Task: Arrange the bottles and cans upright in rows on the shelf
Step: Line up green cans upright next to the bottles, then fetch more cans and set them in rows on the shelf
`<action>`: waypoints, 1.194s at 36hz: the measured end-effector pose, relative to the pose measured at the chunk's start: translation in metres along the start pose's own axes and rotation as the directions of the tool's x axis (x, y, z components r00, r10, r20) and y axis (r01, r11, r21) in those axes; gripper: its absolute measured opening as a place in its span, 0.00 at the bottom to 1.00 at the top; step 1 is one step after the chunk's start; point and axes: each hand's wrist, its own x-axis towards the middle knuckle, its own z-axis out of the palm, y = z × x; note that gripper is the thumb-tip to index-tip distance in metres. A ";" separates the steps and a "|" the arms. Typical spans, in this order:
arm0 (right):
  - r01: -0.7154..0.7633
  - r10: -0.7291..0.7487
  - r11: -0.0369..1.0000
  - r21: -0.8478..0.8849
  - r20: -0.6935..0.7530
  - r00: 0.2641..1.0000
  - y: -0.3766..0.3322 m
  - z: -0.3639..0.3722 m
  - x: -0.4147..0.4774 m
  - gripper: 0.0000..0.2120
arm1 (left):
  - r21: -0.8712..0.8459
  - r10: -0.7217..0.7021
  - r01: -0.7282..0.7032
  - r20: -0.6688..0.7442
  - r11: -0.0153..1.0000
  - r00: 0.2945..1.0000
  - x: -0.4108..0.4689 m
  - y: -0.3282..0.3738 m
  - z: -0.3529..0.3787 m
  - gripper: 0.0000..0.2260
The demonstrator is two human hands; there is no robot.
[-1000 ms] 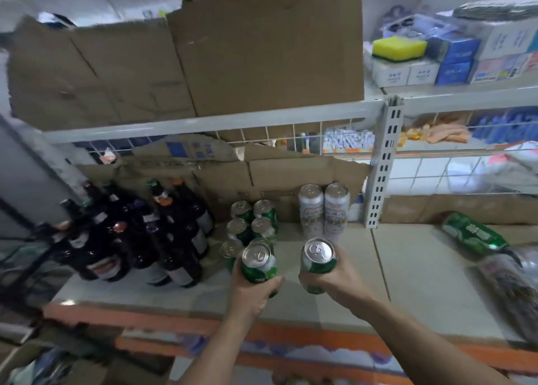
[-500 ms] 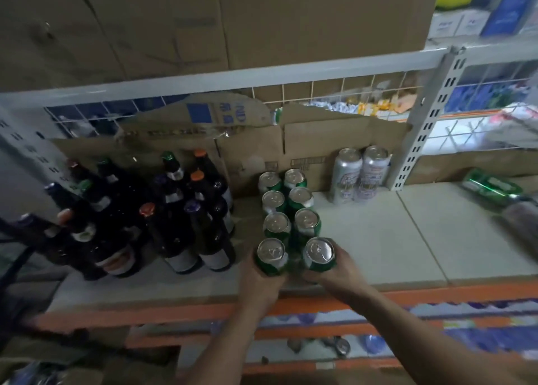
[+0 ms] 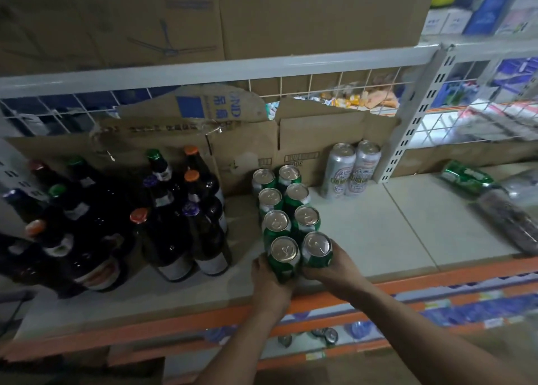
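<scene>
While the left can [image 3: 284,255] is gripped by the left hand [image 3: 269,282] and the right can [image 3: 316,250] by the right hand [image 3: 330,269], both upright on the shelf [image 3: 378,239], the rows [image 3: 297,194] just beyond could be toppled by a hard push.

8 green cans [image 3: 286,210] with silver tops stand upright on the pale shelf [image 3: 393,224], in 2 rows of 4 running from near to far, packed close together. The nearest left can [image 3: 284,253] is gripped by the left hand [image 3: 269,280] and the nearest right can [image 3: 316,249] by the right hand [image 3: 329,268], both upright close to the shelf's orange front edge. Right of the rows' far end, 2 taller silver cans [image 3: 350,169] stand upright side by side at the back. Far right, a lone green can [image 3: 465,178] lies on its side. Left of the rows, dark glass bottles [image 3: 131,218] with orange, green, purple and red caps stand upright in a loose cluster.
</scene>
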 end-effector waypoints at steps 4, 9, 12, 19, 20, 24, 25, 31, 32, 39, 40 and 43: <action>0.000 -0.001 0.999 0.046 0.006 1.000 -0.001 0.000 0.000 0.20 | 0.042 0.006 -0.007 0.019 0.999 1.000 0.001 -0.003 0.000 0.28; 0.016 -0.016 0.996 0.088 -0.007 1.000 0.002 0.001 0.000 0.23 | 0.044 -0.021 0.019 0.046 0.999 0.999 0.000 0.001 -0.003 0.32; 0.035 -0.035 0.996 0.078 0.001 0.999 0.005 0.002 0.002 0.23 | 0.049 -0.034 0.032 0.053 0.998 0.998 0.000 0.003 -0.005 0.32; 0.056 -0.062 0.994 0.090 0.065 0.996 0.011 -0.002 0.005 0.20 | 0.051 -0.056 0.053 0.049 0.997 0.997 -0.003 0.009 -0.008 0.30; 0.044 -0.052 0.996 0.082 0.103 0.993 0.015 -0.003 0.007 0.23 | 0.052 -0.077 0.074 0.050 0.996 0.996 -0.003 0.011 -0.009 0.30; -0.096 0.093 0.995 0.020 0.102 0.990 0.020 -0.011 0.000 0.57 | 0.094 -0.130 0.117 0.137 0.989 0.982 -0.005 0.022 -0.022 0.39; -0.092 0.094 0.995 -0.024 0.090 0.992 0.018 -0.016 -0.003 0.61 | 0.087 -0.112 0.100 0.151 0.991 0.982 -0.008 0.027 -0.025 0.38; 0.003 -0.003 1.000 -0.004 0.117 0.993 0.011 -0.076 -0.021 0.59 | 0.010 0.148 -0.148 -0.109 0.989 0.983 -0.049 0.091 -0.042 0.39; 0.022 -0.022 1.000 0.002 0.112 0.993 0.010 -0.091 -0.025 0.57 | 0.020 0.191 -0.190 -0.107 0.982 0.976 -0.055 0.106 -0.039 0.38; 0.119 -0.109 0.990 0.077 -0.120 0.987 0.010 -0.224 -0.061 0.43 | 0.038 0.365 -0.368 0.073 0.929 0.928 -0.065 0.215 0.048 0.27; 0.120 -0.107 0.990 0.074 -0.163 0.981 0.013 -0.246 -0.069 0.43 | 0.014 0.367 -0.369 0.084 0.929 0.927 -0.066 0.228 0.066 0.25; 0.101 -0.085 0.993 0.053 -0.244 0.966 0.033 -0.311 -0.097 0.36 | -0.043 0.385 -0.383 0.152 0.923 0.910 -0.075 0.263 0.124 0.28</action>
